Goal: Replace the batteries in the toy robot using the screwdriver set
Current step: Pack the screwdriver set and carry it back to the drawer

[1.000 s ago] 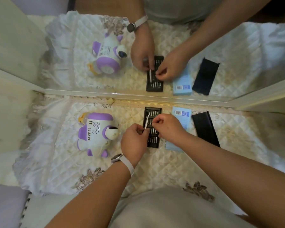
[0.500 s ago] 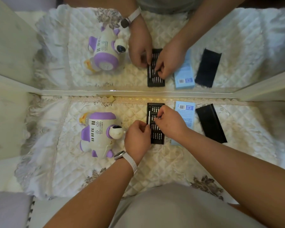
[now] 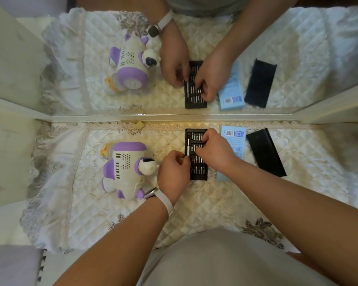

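The screwdriver (image 3: 188,144), tilted a second ago, lies flat in the tray (image 3: 198,177), left hand (image 3: 174,174) pinching its end, right hand (image 3: 215,153) curled onto the bits (image 3: 196,137), seemingly pinching one out.

A quilted cream cloth (image 3: 215,207) spreads across the middle of the frame in front of you. Its lace border (image 3: 112,126) runs along the foot of a mirror (image 3: 308,48) that fills the upper half. Right of centre, just below the mirror, a blue box (image 3: 237,141) lies flat. A black case (image 3: 265,152) sits just beside it on the right, slightly angled. You wear a white-strapped watch (image 3: 151,193) at centre. A grey cushion (image 3: 10,265) fills the lower left corner.
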Tool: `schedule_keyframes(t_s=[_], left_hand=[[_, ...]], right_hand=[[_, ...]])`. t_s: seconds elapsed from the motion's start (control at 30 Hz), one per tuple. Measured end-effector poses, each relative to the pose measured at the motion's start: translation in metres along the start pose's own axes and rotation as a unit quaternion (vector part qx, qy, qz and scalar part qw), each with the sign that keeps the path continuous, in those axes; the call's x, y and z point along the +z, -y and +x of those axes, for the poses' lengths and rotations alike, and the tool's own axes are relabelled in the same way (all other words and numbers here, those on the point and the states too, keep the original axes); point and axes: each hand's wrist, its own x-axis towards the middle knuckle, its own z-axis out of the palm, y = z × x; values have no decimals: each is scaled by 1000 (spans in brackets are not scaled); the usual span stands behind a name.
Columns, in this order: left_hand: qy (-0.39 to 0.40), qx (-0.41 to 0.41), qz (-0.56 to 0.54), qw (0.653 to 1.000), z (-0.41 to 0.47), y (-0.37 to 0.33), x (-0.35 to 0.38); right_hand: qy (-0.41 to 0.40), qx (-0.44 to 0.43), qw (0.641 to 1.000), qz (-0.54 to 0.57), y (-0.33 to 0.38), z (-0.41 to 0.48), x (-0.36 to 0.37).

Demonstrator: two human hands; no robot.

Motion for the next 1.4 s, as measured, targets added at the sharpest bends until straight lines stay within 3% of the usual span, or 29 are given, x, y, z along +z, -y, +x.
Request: schedule_keyframes(t_s=[0.57, 0.73, 0.97, 1.2, 1.4], left_hand=[[18, -39, -36, 998, 7, -6, 0], [43, -28, -136, 989, -11, -20, -4], [53, 8, -192, 980, -44, -29, -15], [56, 5, -241, 969, -78, -38, -14], [69, 25, -253, 965, -103, -45, -10]], right_hand=[[32, 22, 999, -9, 0, 9, -10], [32, -13, 998, 62, 3, -8, -10], [-9, -39, 990, 135, -23, -42, -34], [-202, 24, 979, -33, -112, -72, -74], [-186, 81, 975, -86, -152, -80, -71]])
